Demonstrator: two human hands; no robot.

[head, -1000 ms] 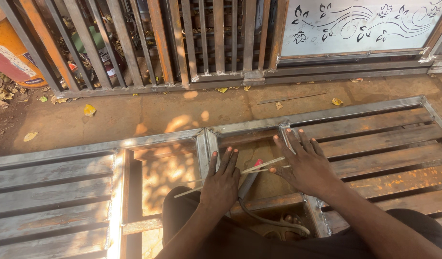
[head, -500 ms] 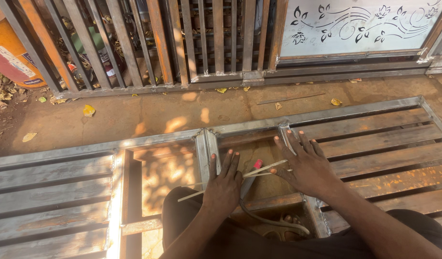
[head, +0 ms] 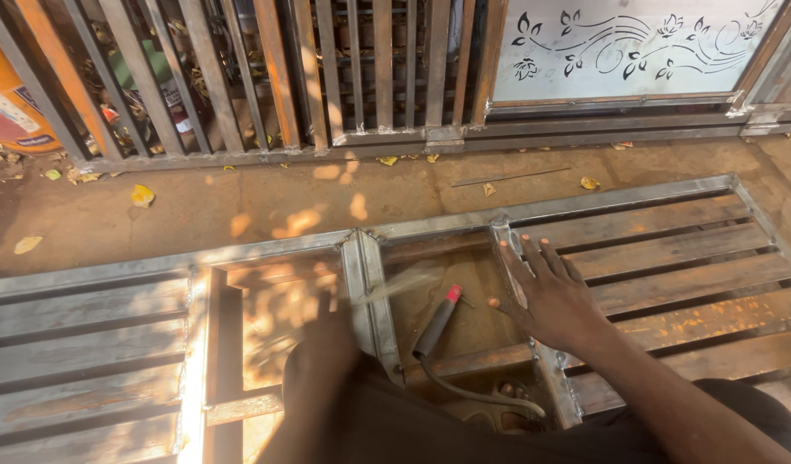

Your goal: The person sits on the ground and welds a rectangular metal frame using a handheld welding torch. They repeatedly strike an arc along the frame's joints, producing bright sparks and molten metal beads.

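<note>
The right hand [head: 550, 296] lies flat and open on the metal frame [head: 533, 361]; left of it lies a welding holder [head: 437, 322]. The left hand [head: 327, 344] is blurred, so its grip cannot be told.

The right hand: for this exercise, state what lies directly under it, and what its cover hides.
The right hand lies flat, fingers spread, on an upright bar of the metal gate frame, reaching onto the slats beside it. The stretch of bar under the palm is hidden.

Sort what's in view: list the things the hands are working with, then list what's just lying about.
In use:
- metal gate frame, with the right hand flat on its upright bar
- thin rod, blurred, by the left hand
- red-tipped welding holder with its cable

Lying about:
- yellow leaves
- loose strip on the ground
- standing gate panels
</note>
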